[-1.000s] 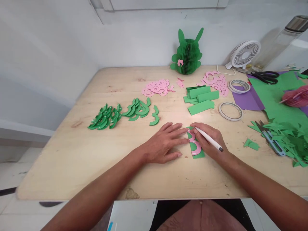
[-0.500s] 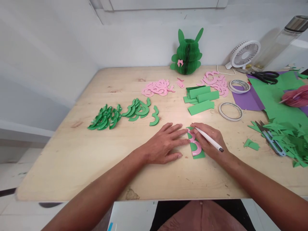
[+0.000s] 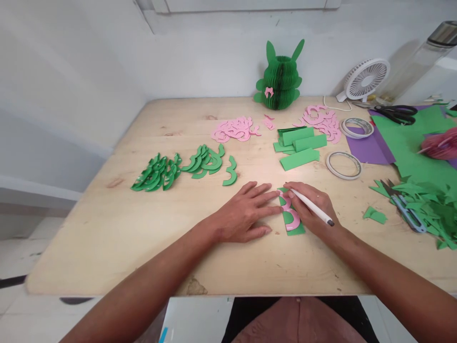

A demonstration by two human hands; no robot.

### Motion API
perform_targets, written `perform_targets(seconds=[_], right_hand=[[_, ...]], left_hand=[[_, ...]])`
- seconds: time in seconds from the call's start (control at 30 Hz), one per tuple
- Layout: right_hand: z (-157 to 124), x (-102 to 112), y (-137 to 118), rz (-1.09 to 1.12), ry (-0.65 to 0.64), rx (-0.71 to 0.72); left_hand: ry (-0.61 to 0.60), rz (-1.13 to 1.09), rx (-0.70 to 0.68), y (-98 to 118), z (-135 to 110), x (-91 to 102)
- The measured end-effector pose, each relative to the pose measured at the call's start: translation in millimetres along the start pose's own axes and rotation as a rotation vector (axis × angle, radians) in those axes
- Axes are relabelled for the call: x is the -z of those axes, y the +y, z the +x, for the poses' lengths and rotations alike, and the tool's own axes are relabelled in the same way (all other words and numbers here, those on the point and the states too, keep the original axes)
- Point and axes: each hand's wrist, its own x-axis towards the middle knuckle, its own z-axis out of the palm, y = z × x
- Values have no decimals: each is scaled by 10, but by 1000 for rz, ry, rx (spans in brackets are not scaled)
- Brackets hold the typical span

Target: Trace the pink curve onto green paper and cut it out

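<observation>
A pink scalloped paper cutout (image 3: 294,221) lies on a green paper strip (image 3: 296,231) near the table's front. With fingers spread, my left hand (image 3: 246,214) rests flat on the table, its fingertips touching the left edge of the cutout. My right hand (image 3: 314,205) grips a white pen (image 3: 311,207), its fingers at the upper end of the strip; the pen's tip is hidden by them. Left of the strip, a single green scalloped cutout (image 3: 231,172) lies by a pile of similar green pieces (image 3: 210,162).
Folded green strips (image 3: 300,159) lie beyond my hands, near two tape rolls (image 3: 343,165). Pink cutouts (image 3: 233,129) and a green honeycomb paper figure (image 3: 280,83) stand farther back. At right are blue-handled scissors (image 3: 407,209), green scraps (image 3: 433,209), black scissors (image 3: 394,113) and a fan (image 3: 367,80).
The view has shifted very slightly. Both hands, the pen and the papers keep nearly the same positions.
</observation>
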Motion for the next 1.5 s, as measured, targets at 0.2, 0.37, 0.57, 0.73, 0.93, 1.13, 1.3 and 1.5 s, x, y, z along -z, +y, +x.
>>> perform_targets(seconds=[0.2, 0.37, 0.57, 0.73, 0.93, 1.13, 1.3, 1.5], right_hand=[[-4, 8, -2, 1, 43, 25], [-9, 8, -1, -33, 19, 48], [-8, 13, -11, -47, 3, 28], [-9, 12, -11, -33, -4, 19], [-5, 11, -21, -46, -1, 19], [0, 14, -41, -66, -11, -1], [2, 14, -42, -66, 0, 9], [2, 9, -33, -69, 2, 18]], left_hand=[[2, 7, 2, 3, 5, 2], [15, -1, -4, 9, 13, 13], [45, -51, -13, -6, 3, 19], [206, -165, -5, -56, -23, 31], [288, -193, -6, -48, -22, 25], [190, -139, 11, -17, -12, 23], [136, -112, 10, -9, -4, 26], [104, -85, -2, -14, 9, -3]])
